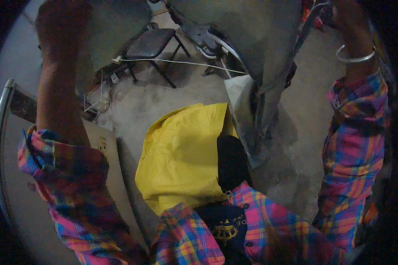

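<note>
Both my arms are raised, in rolled-up plaid sleeves. My left hand is a dark closed fist at the upper left, beside the edge of a large grey-green cloth. The cloth hangs across the top of the view, with a gap near its middle and a long fold dropping right of centre. My right hand, a silver bangle on its wrist, is closed at the cloth's right edge. The top of the frame cuts it off, and its fingertips are hard to make out. Over my lap lies a piece of yellow fabric.
Beyond the cloth stands a black folding chair on a grey floor. A white cable stretches past it. To my left is a pale metal-edged panel. A pale sheet hangs by the cloth's fold.
</note>
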Motion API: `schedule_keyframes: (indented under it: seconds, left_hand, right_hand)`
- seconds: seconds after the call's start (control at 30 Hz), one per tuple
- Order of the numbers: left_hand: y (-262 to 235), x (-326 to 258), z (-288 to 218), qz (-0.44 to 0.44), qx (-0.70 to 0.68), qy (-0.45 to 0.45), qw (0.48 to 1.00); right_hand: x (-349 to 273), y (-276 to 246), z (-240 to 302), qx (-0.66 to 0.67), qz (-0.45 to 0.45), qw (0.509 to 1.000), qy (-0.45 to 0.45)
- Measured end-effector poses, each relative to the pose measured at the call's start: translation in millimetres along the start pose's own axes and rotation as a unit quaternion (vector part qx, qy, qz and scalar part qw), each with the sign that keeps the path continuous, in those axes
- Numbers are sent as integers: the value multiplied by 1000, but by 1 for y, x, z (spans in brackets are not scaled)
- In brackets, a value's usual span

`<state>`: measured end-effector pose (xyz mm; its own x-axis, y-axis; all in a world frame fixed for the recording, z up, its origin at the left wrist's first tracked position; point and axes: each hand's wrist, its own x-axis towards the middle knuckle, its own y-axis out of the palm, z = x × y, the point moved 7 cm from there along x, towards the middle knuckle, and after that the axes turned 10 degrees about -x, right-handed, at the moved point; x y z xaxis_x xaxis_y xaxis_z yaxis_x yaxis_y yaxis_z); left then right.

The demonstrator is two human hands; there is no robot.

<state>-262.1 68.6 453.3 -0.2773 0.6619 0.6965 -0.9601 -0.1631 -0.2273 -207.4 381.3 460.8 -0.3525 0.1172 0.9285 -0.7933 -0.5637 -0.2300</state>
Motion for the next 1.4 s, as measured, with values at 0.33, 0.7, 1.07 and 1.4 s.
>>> schedule_keyframes:
  seconds: [0.33,0.7,1.07,1.4]
  left_hand:
    - [39,-63,-61,124,-410,-309,849]
    - [54,-56,-85,80,-449,-382,804]
    - [-37,-266,-208,472,-587,-352,556]
    - [-133,-262,-344,511,-730,-114,440]
  right_hand:
    - [-177,116,-62,111,573,788,195]
    - [-196,138,-89,259,432,736,453]
    - [-434,-4,-15,298,459,447,708]
    - [-500,0,-12,326,378,405,766]
